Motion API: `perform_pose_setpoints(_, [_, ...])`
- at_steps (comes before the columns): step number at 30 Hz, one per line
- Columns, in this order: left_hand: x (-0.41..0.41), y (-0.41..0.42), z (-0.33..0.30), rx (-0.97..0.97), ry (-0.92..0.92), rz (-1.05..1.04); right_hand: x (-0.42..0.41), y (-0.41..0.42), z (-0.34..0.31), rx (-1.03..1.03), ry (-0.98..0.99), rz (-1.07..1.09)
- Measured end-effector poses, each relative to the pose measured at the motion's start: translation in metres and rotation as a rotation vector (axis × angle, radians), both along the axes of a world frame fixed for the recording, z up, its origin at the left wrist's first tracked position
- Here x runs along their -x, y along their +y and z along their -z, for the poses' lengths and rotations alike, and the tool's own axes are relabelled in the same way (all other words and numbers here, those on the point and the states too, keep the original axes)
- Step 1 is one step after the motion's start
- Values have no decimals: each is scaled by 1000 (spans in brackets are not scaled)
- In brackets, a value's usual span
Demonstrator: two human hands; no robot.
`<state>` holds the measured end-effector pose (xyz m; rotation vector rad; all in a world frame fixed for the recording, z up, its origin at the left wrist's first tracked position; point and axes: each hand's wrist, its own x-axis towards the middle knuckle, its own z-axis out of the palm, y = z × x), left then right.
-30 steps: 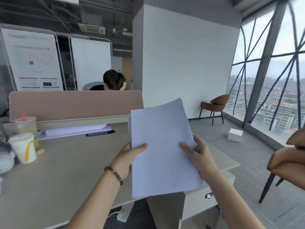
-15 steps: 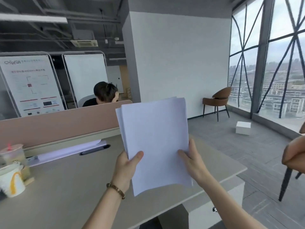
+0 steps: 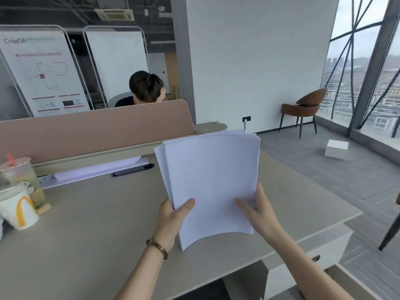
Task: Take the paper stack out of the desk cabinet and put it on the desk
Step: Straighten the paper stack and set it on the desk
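- A beige desk [image 3: 91,230] is stretching across the lower half of the frame, with a tan divider panel [image 3: 97,128] running along its far edge.
- A white paper stack [image 3: 213,180] is being held above the desk's right portion, tilted up toward the camera, its sheets fanning slightly at the left edge and its bottom edge curling.
- The left hand [image 3: 172,217], a beaded bracelet [image 3: 157,248] circling its wrist, is gripping the stack's lower left edge, thumb pressing on the front sheet and fingers wrapping behind.
- The right hand [image 3: 258,210] is clasping the lower right edge, thumb lying across the front and fingers curling around the side.
- Two drink cups [image 3: 18,204] are standing at the desk's left edge.
- A black pen [image 3: 132,170] is lying near the divider, just beside loose white sheets [image 3: 97,169].
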<state>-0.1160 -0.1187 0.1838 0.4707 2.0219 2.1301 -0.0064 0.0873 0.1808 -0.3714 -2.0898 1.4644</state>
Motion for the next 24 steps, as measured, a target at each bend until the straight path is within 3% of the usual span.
perform_pose_setpoints(8, [1,9,-12,-61,-29,32,16,3,-54,175,245,-52])
perform_pose_setpoints(14, [-1,18,-4,-106,18,-52,25,5,-50,123,264,47])
perform_pose_setpoints(24, [-5,17,33,26,-50,-70,20,9,9,197,121,-59])
